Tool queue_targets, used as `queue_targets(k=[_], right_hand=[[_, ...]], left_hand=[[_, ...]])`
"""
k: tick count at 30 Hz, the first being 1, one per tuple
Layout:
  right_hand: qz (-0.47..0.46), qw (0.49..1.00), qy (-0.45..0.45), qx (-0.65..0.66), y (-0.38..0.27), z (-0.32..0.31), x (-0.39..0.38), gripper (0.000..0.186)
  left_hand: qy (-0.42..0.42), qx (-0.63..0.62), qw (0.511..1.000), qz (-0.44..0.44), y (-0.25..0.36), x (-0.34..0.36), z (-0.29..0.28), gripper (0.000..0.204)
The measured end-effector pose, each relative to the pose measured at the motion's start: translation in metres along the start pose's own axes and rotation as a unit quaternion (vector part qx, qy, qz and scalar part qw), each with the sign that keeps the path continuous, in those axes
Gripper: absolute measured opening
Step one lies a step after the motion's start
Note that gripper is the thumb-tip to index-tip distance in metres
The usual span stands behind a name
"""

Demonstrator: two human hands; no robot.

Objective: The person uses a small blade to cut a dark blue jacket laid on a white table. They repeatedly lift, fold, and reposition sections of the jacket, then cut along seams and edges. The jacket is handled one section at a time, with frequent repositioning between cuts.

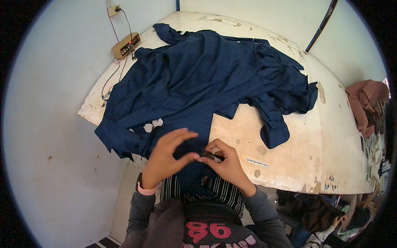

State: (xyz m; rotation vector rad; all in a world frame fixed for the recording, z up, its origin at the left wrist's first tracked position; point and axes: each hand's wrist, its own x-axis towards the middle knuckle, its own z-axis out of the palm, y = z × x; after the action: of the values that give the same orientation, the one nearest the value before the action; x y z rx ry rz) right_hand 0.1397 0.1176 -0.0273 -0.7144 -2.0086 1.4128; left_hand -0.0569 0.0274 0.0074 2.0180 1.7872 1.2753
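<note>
A navy blue garment (194,74) lies spread and wrinkled over the table, its near edge hanging down toward my lap. White petal-shaped pieces (153,125) show on the cloth, just beyond my left hand (167,155). That hand hovers over the garment with fingers and thumb apart. The left thumb tip comes close to the fingers of my right hand (227,163); I cannot tell whether they touch. Pinched in my right fingers is a small dark tool (215,156), partly hidden by them, perhaps thread snips.
The pale, worn tabletop (285,165) carries a printed paper strip (254,160) to the right. A tan box with cables (126,45) sits at the back left by the wall. Brown cloth (366,99) lies at the far right. Another person's hand (339,221) appears at the lower right.
</note>
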Motion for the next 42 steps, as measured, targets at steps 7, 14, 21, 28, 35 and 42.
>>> queue_targets(k=[7,14,21,28,35,42], right_hand=[[-0.044,0.982,0.081,0.165,-0.029,-0.02,-0.002,0.016],[-0.006,0.986,0.147,0.074,-0.033,-0.035,-0.007,0.029],[0.019,0.979,-0.027,0.203,-0.036,-0.002,-0.014,0.051],[0.064,0.94,-0.233,0.239,-0.013,0.032,-0.023,0.024],[0.104,0.984,-0.101,0.107,-0.014,-0.016,-0.021,0.021],[0.034,0.976,0.068,0.203,-0.015,-0.037,-0.006,0.017]], left_hand=[[-0.054,-0.312,0.922,-0.225,0.019,-0.011,0.004,0.019],[0.011,-0.331,0.903,-0.275,0.031,-0.014,0.011,0.018],[0.085,-0.309,0.925,-0.204,0.04,-0.012,0.011,0.013],[0.33,-0.021,0.942,-0.054,0.037,0.053,-0.093,0.013],[0.41,0.191,0.889,-0.068,-0.057,0.113,-0.197,0.027],[0.121,0.16,0.98,-0.004,-0.054,0.091,-0.082,0.065]])
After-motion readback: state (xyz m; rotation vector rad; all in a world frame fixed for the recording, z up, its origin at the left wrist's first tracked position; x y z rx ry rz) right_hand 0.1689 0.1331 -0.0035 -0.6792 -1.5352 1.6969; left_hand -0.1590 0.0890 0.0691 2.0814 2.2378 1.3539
